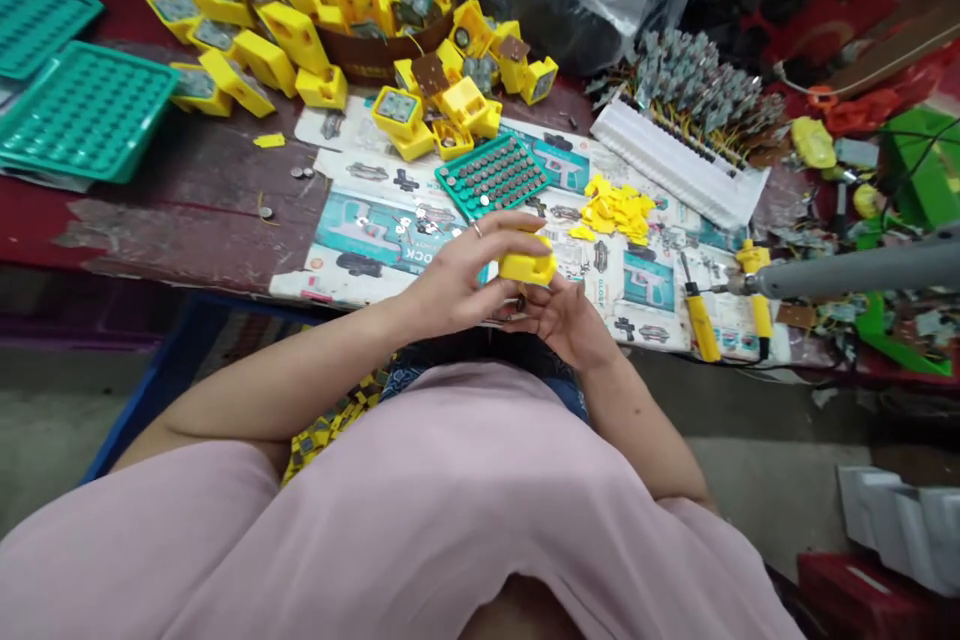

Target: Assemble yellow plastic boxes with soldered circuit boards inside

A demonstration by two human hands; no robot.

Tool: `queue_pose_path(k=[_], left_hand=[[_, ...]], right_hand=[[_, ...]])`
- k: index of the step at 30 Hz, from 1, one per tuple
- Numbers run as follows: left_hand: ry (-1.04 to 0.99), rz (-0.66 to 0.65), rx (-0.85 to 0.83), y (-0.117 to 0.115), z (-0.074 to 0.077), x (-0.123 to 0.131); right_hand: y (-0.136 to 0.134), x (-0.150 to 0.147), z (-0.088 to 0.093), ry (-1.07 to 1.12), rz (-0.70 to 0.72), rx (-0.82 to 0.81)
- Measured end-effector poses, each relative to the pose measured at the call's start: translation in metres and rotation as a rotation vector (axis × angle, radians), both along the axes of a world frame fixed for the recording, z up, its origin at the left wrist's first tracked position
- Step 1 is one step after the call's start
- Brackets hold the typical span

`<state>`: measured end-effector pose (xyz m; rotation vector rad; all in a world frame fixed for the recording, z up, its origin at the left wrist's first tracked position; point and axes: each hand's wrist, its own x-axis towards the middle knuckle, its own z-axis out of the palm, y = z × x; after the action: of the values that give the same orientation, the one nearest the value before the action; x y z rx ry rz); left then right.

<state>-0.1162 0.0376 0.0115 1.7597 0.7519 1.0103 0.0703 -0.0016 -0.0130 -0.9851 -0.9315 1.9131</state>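
Near the table's front edge my left hand point(457, 280) is closed on a yellow plastic housing point(527, 266), its fingers over the top and side. My right hand point(566, 320) is at the housing's lower right, fingers curled beneath it; a small dark part point(520, 303) shows between the hands. Whether the right fingers grip anything is hard to make out. Just beyond the hands lies a green tray point(491, 175) of small round metal pieces. A pile of small yellow pieces point(616, 210) lies to its right, on printed cardboard point(360, 240).
Many yellow housings point(285, 35) are heaped at the back left, around a round container. Green trays point(90, 110) lie at the far left. A white foam holder point(675, 160) carries wired parts. At right are a yellow screwdriver point(702, 325) and a grey bar point(862, 265).
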Motion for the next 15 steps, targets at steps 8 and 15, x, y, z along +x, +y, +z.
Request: queue_pose_path(k=[8,15], left_hand=[[0.202,-0.045,0.480,-0.006,-0.026,0.004],[0.312,-0.114,0.254,-0.017,-0.024,0.001]], right_hand=[[-0.011,0.008,0.003,-0.102,-0.197,0.067],[-0.016,0.010,0.003,-0.131,-0.306,0.087]])
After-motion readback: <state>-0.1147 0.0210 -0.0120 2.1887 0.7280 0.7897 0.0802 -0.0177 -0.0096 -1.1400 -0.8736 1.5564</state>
